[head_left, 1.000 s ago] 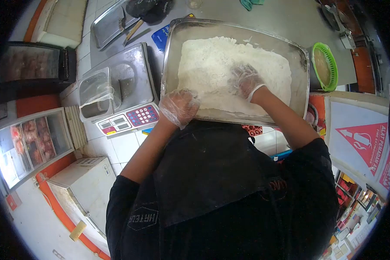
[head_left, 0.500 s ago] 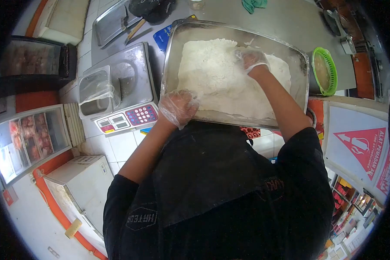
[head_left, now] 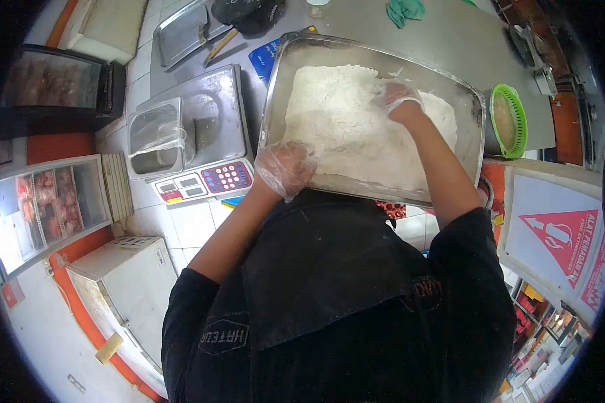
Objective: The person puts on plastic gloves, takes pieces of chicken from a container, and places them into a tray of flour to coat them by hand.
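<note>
A large metal tray [head_left: 270, 101] holds a broad bed of white flour [head_left: 336, 101]. In a clear plastic glove, my left hand [head_left: 287, 168] is at the tray's near left corner, its fingers curled at the rim and the flour's edge; what they hold, if anything, is hidden. My right hand [head_left: 396, 97], also gloved, reaches over the near rim into the flour at the upper right of the bed. Its fingertips are blurred and partly sunk in the flour.
Left of the tray stands a scale [head_left: 225, 178] with a metal container [head_left: 156, 138] on it. Behind lie an empty tray [head_left: 181, 37], a black cap [head_left: 255, 17] and a green cloth [head_left: 405, 9]. A green basket [head_left: 515, 121] is at the right.
The view has shifted slightly, so the tray and table appear a little lower and further right. My right hand stays in the flour, with its fingers slightly moved; my left hand remains at the corner.
</note>
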A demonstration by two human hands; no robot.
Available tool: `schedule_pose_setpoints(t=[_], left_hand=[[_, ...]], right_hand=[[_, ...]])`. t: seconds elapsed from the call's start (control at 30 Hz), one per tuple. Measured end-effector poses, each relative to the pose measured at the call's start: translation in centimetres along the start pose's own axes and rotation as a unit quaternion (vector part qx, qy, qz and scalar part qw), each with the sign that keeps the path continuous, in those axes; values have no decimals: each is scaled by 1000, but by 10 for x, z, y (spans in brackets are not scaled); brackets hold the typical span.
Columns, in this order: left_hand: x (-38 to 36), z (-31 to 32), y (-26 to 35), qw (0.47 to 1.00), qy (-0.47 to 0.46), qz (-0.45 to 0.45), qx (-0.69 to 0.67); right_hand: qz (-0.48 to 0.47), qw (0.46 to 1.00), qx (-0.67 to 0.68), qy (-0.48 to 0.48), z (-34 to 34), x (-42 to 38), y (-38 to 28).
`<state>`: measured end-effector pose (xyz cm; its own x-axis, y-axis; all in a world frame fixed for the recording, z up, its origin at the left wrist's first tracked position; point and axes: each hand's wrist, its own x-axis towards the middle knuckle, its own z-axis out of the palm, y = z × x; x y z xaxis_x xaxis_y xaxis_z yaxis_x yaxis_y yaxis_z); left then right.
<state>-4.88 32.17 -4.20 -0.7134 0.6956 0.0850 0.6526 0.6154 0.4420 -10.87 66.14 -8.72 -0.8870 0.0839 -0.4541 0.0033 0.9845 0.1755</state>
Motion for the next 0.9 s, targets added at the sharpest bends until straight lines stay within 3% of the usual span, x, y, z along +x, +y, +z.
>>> schedule_pose_setpoints(t=[0.07,0.2,0.27,0.37,0.47,0.6,0.67,0.73,0.77,0.83,0.9], left_hand=[[1,-1,2,1000,-11,-5,4],[-2,1,-1,1000,-5,3,9],[-2,3,-2,1000,-13,4,20],[2,-7,7,999,16,-9,41],[0,-8,6,998,-41,-42,19],[0,3,2,999,-23,-22,41],[-2,2,1,999,-12,-3,37],[-1,-1,3,999,-2,9,39],[0,-5,5,999,-16,1,37],[-2,-5,6,999,-34,-8,38],[-3,-1,1,1000,-15,4,17]], right_hand=[[-51,962,254,90,-10,-11,10],[-50,939,313,136,-37,-51,23],[26,936,345,64,-40,-66,33],[51,932,359,5,-59,-98,47],[23,927,362,91,-39,-118,75],[113,923,361,62,-16,-135,142],[103,914,326,220,32,-139,209],[187,939,223,185,13,-146,245],[186,938,224,187,3,-147,255],[336,922,87,170,-15,-150,265],[361,914,93,159,-59,-164,224]])
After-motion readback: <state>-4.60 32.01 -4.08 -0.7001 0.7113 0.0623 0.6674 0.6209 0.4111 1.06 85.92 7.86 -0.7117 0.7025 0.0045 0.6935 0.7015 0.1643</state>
